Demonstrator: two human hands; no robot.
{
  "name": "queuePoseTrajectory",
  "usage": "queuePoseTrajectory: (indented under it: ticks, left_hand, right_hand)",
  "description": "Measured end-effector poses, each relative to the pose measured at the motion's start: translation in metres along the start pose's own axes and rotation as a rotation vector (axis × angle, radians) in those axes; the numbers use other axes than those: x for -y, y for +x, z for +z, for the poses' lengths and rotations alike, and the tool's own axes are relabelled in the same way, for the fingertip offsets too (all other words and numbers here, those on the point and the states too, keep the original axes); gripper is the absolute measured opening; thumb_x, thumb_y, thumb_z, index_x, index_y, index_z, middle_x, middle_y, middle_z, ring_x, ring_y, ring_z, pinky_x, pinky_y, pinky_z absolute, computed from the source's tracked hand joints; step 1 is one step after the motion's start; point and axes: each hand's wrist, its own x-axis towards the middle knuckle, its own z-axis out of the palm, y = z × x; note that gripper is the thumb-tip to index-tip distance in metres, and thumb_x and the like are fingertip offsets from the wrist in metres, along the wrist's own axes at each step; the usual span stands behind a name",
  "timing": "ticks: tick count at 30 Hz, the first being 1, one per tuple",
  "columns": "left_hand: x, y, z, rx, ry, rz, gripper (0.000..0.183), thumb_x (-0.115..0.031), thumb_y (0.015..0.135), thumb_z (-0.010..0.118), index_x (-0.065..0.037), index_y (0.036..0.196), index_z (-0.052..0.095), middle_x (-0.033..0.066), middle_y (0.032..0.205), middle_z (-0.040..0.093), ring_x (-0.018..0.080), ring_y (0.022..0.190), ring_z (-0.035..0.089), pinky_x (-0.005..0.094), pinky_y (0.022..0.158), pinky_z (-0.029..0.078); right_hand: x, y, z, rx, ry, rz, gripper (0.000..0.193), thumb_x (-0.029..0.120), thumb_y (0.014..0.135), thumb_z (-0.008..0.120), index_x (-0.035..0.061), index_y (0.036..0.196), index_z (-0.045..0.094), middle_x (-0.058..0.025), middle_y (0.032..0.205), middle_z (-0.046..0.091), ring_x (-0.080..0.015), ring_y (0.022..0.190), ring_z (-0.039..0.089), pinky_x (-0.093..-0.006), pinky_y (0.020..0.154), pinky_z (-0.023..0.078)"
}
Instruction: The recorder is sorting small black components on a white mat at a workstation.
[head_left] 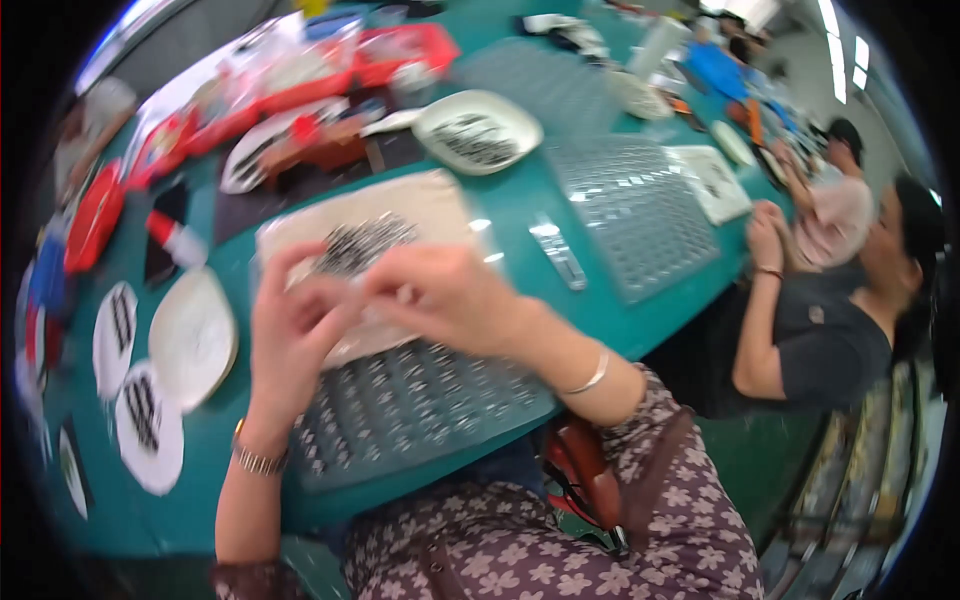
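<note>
My left hand [300, 320] and my right hand [450, 300] meet over a pale beige pad [425, 205]. Both have their fingertips pinched close together. Whatever they hold is too small and blurred to name. Just beyond my fingers, a heap of small dark metal pieces [368, 243] lies on the pad, partly hidden by my hands. Below my wrists a clear plastic tray [425, 450] carries similar small pieces set out in rows. Its far edge tucks close to the pad.
A white dish [530, 135] of dark pieces stands beyond the pad. At left lie a cream dish [195, 340] and white ovals [150, 465] with dark strips. Red bins [305, 95] line the back. Another clear tray [640, 215] lies at right, near a seated person [830, 330].
</note>
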Motion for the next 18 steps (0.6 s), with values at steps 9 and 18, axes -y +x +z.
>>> queuePoseTrajectory:
  ticks: [9, 18]
  left_hand:
    - [0.013, -0.040, -0.065, 0.122, -0.188, 0.069, 0.055, 0.006, 0.091, 0.070, -0.003, 0.140, 0.046, 0.0112, 0.099, 0.072, 0.0147, 0.085, 0.069, 0.0252, 0.079, 0.059]
    - [0.017, -0.045, -0.070, 0.237, -0.093, 0.055, 0.047, 0.006, 0.092, 0.068, -0.004, 0.135, 0.051, 0.0061, 0.092, 0.068, 0.0109, 0.080, 0.063, 0.0211, 0.074, 0.055]
  right_hand:
    - [0.039, 0.003, 0.066, 0.039, -0.042, 0.022, 0.022, -0.007, 0.080, 0.075, 0.0051, 0.098, 0.070, -0.0022, 0.089, 0.070, -0.0115, 0.068, 0.058, -0.0243, 0.057, 0.046]
    - [0.043, -0.008, 0.070, -0.017, -0.280, -0.172, 0.021, -0.004, 0.077, 0.078, 0.0050, 0.094, 0.069, -0.0027, 0.089, 0.069, -0.0146, 0.066, 0.057, -0.0263, 0.059, 0.046]
